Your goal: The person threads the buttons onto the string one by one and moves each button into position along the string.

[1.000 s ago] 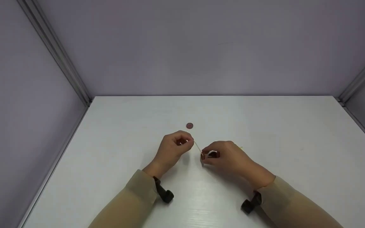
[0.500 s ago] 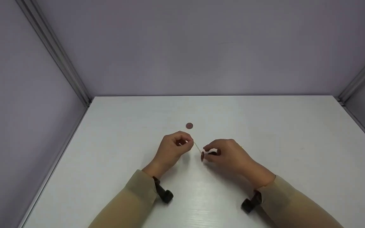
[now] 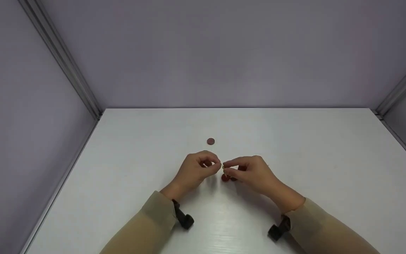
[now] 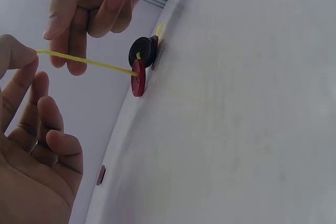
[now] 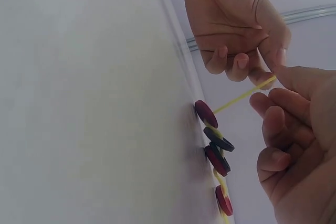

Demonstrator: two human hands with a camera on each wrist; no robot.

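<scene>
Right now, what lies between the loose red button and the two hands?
In the head view, only bare white table lies between the loose red button and the left hand and right hand.

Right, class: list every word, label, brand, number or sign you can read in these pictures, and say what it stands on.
None: no readable text shows in any view. The buttons, the yellow cord, the loose button, the white table and the wrist straps bear no legible marks.

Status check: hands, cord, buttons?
Left hand and right hand pinch the yellow cord. Threaded buttons hang on it, against the table. Loose button lies apart.
</scene>
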